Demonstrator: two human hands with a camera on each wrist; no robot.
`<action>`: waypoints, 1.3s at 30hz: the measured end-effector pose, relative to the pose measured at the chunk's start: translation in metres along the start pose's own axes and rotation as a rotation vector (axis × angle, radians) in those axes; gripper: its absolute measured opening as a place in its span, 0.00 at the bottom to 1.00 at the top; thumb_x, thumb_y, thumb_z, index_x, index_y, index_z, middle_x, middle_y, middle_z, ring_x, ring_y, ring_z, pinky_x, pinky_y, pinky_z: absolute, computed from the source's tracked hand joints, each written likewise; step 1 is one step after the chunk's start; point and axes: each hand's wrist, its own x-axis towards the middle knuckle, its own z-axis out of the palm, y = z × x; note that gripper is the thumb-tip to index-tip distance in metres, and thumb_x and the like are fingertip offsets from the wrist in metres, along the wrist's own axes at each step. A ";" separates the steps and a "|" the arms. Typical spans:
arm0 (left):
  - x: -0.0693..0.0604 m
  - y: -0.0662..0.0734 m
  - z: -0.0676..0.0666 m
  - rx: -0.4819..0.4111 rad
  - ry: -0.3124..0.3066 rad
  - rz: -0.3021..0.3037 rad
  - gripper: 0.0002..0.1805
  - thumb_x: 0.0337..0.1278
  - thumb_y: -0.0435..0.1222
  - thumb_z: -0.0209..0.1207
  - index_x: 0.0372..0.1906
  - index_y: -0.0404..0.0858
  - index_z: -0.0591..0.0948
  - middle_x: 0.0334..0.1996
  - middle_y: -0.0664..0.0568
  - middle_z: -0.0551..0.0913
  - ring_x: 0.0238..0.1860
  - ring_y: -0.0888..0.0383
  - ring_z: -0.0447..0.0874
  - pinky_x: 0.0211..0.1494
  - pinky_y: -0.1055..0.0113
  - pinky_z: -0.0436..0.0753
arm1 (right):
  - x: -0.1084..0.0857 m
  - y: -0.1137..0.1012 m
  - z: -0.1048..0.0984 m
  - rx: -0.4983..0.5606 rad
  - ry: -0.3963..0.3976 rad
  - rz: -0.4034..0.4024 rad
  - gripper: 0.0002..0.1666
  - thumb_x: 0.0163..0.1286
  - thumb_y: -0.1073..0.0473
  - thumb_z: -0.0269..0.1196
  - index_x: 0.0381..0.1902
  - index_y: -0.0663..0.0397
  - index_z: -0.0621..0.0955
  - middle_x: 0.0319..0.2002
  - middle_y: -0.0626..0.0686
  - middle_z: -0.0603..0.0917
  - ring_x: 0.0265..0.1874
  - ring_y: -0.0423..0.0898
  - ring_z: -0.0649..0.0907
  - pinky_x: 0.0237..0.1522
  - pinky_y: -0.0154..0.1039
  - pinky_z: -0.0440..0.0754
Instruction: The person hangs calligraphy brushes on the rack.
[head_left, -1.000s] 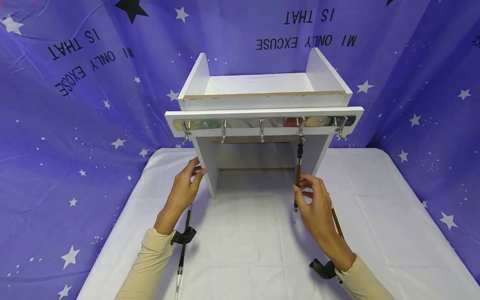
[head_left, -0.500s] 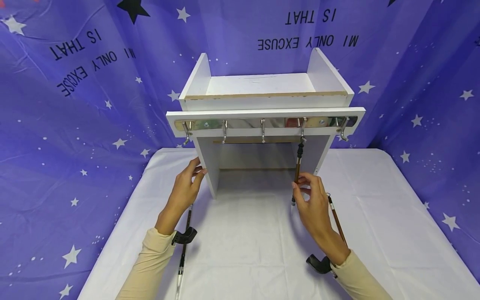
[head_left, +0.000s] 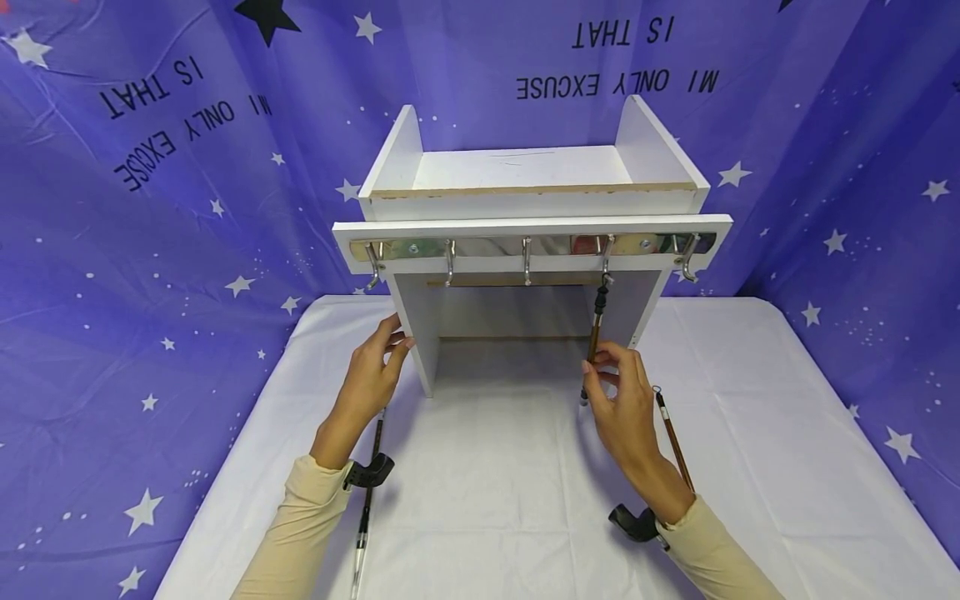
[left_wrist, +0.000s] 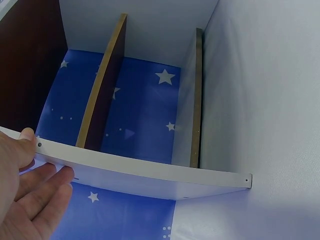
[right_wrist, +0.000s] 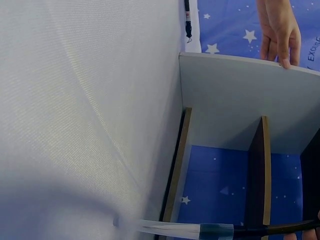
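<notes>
In the head view my right hand (head_left: 624,404) pinches a calligraphy brush (head_left: 597,321) by its brown handle. The brush's top end meets the fourth hook (head_left: 606,258) from the left on a white hook rack (head_left: 487,225); whether its loop is around the hook is too small to tell. The pale bristles show in the right wrist view as a white tip (right_wrist: 170,228). My left hand (head_left: 371,371) grips the front edge of the rack's left side panel (left_wrist: 150,167), thumb on one face and fingers on the other.
A second brush (head_left: 673,437) lies right of my right arm, its ring end uncovered. Another brush (head_left: 367,500) lies beside my left forearm. The rack has an upper shelf (head_left: 517,169) and stands on a white cloth (head_left: 487,500) before a purple starry curtain (head_left: 480,67).
My right hand has shifted slightly left, and the brush's lower end has swung left and toward the rack. More of the brush on the right now shows. My left hand stays put.
</notes>
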 end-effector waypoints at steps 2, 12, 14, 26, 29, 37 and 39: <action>0.000 0.000 0.000 -0.001 0.000 0.004 0.23 0.81 0.36 0.56 0.74 0.36 0.72 0.65 0.38 0.82 0.60 0.39 0.86 0.64 0.42 0.84 | 0.000 0.000 0.000 0.000 0.009 -0.006 0.21 0.69 0.75 0.68 0.58 0.67 0.78 0.47 0.62 0.81 0.47 0.50 0.84 0.50 0.17 0.81; -0.001 -0.001 0.000 -0.003 -0.003 0.003 0.24 0.82 0.37 0.55 0.74 0.36 0.72 0.66 0.39 0.81 0.61 0.39 0.85 0.63 0.41 0.85 | -0.002 0.000 0.000 0.002 0.013 -0.019 0.22 0.68 0.76 0.69 0.58 0.67 0.78 0.47 0.62 0.81 0.47 0.50 0.84 0.50 0.18 0.81; -0.001 -0.001 0.000 -0.001 -0.003 0.003 0.24 0.82 0.37 0.55 0.74 0.36 0.71 0.66 0.38 0.81 0.61 0.38 0.85 0.64 0.41 0.84 | -0.002 -0.001 -0.001 0.004 0.005 -0.014 0.22 0.69 0.75 0.68 0.58 0.68 0.77 0.47 0.62 0.80 0.47 0.50 0.83 0.50 0.19 0.82; -0.001 -0.001 0.001 -0.003 0.005 0.012 0.23 0.82 0.36 0.55 0.74 0.35 0.72 0.65 0.38 0.82 0.60 0.39 0.86 0.65 0.42 0.84 | -0.003 -0.006 -0.006 0.016 -0.004 -0.015 0.23 0.69 0.74 0.68 0.60 0.70 0.76 0.49 0.61 0.81 0.47 0.53 0.84 0.51 0.26 0.85; 0.000 0.000 0.001 -0.010 0.004 0.012 0.24 0.82 0.37 0.56 0.74 0.36 0.72 0.65 0.38 0.82 0.60 0.39 0.86 0.65 0.43 0.84 | -0.001 -0.009 -0.012 0.002 -0.003 -0.021 0.25 0.69 0.73 0.68 0.61 0.70 0.75 0.51 0.62 0.81 0.49 0.54 0.84 0.53 0.28 0.85; 0.000 0.000 0.000 -0.021 0.000 -0.001 0.24 0.82 0.37 0.55 0.75 0.37 0.71 0.65 0.38 0.82 0.61 0.39 0.86 0.66 0.43 0.83 | 0.002 -0.009 -0.041 -0.112 -0.014 -0.011 0.30 0.68 0.70 0.70 0.67 0.63 0.77 0.53 0.62 0.81 0.52 0.53 0.83 0.56 0.25 0.81; -0.001 0.000 0.000 -0.016 -0.002 -0.001 0.24 0.82 0.37 0.55 0.75 0.37 0.71 0.65 0.38 0.81 0.61 0.39 0.86 0.66 0.43 0.83 | -0.001 -0.006 -0.049 -0.149 -0.018 0.003 0.31 0.68 0.70 0.70 0.68 0.61 0.77 0.53 0.62 0.81 0.52 0.53 0.83 0.56 0.23 0.80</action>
